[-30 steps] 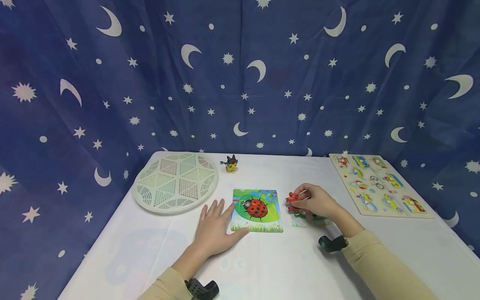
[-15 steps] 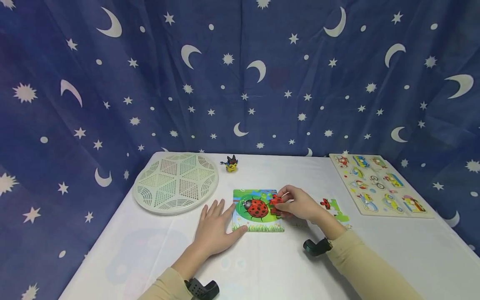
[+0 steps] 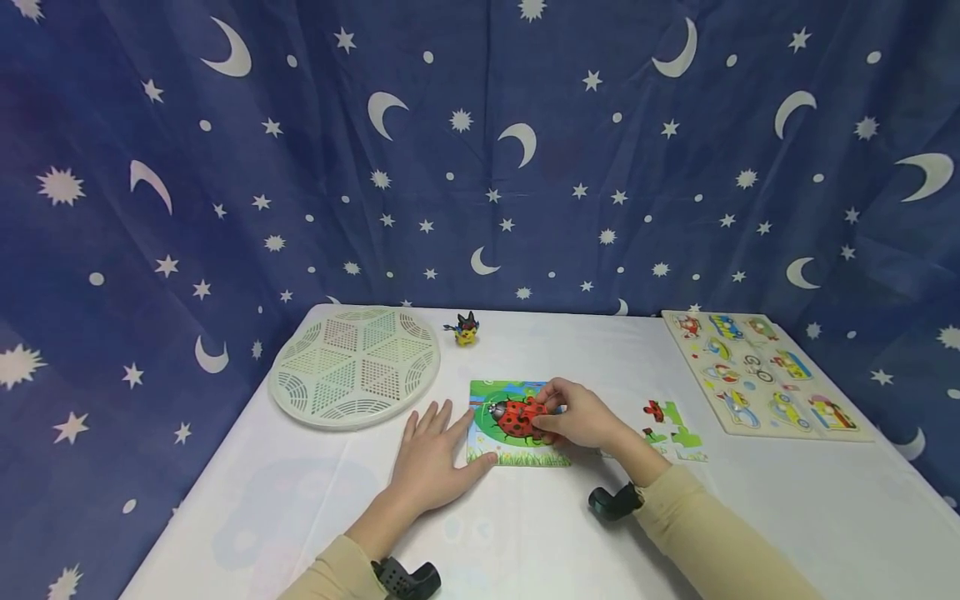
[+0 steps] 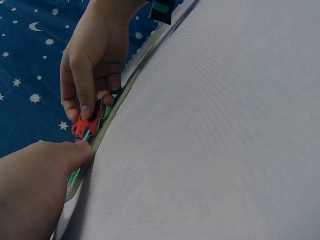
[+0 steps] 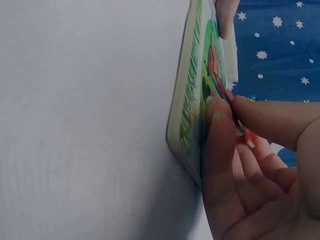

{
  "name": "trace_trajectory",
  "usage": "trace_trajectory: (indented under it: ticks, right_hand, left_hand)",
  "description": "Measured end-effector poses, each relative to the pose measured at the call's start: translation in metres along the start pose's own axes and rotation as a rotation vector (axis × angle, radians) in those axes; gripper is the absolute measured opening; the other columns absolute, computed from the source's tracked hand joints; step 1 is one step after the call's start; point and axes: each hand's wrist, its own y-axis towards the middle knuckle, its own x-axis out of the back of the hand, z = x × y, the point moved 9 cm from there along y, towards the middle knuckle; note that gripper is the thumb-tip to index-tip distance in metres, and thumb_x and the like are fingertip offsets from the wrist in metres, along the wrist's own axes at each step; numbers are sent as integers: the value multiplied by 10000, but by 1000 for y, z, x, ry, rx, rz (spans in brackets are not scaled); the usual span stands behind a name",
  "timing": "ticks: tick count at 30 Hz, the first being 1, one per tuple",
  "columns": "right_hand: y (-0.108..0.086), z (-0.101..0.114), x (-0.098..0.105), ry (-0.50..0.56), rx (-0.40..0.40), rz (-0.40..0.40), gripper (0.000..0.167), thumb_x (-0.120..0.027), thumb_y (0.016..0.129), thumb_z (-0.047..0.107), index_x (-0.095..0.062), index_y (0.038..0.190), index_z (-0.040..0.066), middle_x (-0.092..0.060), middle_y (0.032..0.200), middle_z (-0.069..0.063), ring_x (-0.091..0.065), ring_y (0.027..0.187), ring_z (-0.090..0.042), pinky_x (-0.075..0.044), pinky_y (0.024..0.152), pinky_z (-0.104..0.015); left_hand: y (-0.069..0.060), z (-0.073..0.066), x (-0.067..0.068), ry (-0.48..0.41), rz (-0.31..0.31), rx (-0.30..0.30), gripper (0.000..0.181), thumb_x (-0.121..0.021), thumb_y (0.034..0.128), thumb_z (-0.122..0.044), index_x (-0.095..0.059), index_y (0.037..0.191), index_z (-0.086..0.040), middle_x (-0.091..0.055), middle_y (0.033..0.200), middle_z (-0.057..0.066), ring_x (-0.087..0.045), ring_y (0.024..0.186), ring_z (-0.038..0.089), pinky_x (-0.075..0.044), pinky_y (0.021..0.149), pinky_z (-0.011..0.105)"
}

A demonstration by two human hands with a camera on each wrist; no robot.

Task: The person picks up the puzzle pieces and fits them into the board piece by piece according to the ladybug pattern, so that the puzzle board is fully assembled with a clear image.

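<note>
The ladybug board [image 3: 517,457] lies flat on the table, a ladybug on green printed on it. My right hand [image 3: 588,421] pinches a red puzzle piece [image 3: 534,410] over the ladybug; in the left wrist view the red piece [image 4: 85,127] is held at the fingertips, and in the right wrist view the right hand [image 5: 260,160] holds it tilted, close to the board [image 5: 189,90]. My left hand [image 3: 431,462] lies with spread fingers along the board's left side, thumb at its lower edge. Loose puzzle pieces [image 3: 682,435] lie right of the right hand.
A round pale perforated tray [image 3: 356,367] sits at the back left. Near the back edge stands a small yellow and black figure [image 3: 466,331]. At the right is a wooden picture board [image 3: 765,375] with vehicle shapes. A star-patterned curtain [image 3: 420,167] hangs behind the table.
My right hand has moved left with the red piece, from the loose pieces to over the ladybug board. More of the loose pieces show. The left hand stays in place.
</note>
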Motion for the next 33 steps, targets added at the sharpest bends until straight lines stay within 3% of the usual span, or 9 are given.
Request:
trace_trajectory:
  ticks: [3, 8, 17, 25, 33]
  right_hand:
    - [0, 5, -1, -108, 28, -41, 263, -788, 911, 119, -617, 1105, 73, -645, 941, -35, -641, 708, -173, -574, 591, -330]
    - [2, 15, -3, -274, 80, -108, 249, -811, 895, 166, -648, 1075, 109, -651, 938, 13, -592, 854, -167, -510, 778, -373]
    - [3, 25, -12, -379, 148, -137, 236, -816, 895, 188, -675, 1061, 96, -667, 968, 2, -630, 938, -194, -529, 883, -447]
    - [5, 29, -19, -503, 152, -125, 176, -823, 885, 228, -683, 954, 147, -611, 932, 12, -576, 863, -167, -530, 802, -416]
    - [7, 31, -22, -503, 169, -120, 139, -818, 891, 200, -688, 927, 171, -583, 830, 49, -529, 782, -143, -489, 705, -375]
  left_hand:
    - [-1, 0, 0, -1, 1, 3, 809, -565, 912, -717, -539, 1511, -174, -408, 1579, 211, -281, 1499, 406, -122, 1214, 612]
    - [0, -1, 0, -11, -1, 1, 811, -576, 910, -711, -539, 1510, -166, -408, 1578, 215, -281, 1499, 407, -122, 1213, 614]
    - [0, -1, 0, -6, -7, -2, 804, -583, 909, -707, -551, 1501, -165, -417, 1573, 213, -287, 1497, 407, -125, 1213, 615]
    - [0, -1, 0, -6, 3, 2, 802, -580, 911, -707, -542, 1509, -174, -409, 1579, 208, -280, 1501, 402, -119, 1215, 613]
    - [0, -1, 0, -12, 1, 2, 801, -577, 917, -703, -543, 1506, -161, -410, 1574, 221, -280, 1499, 410, -130, 1213, 614]
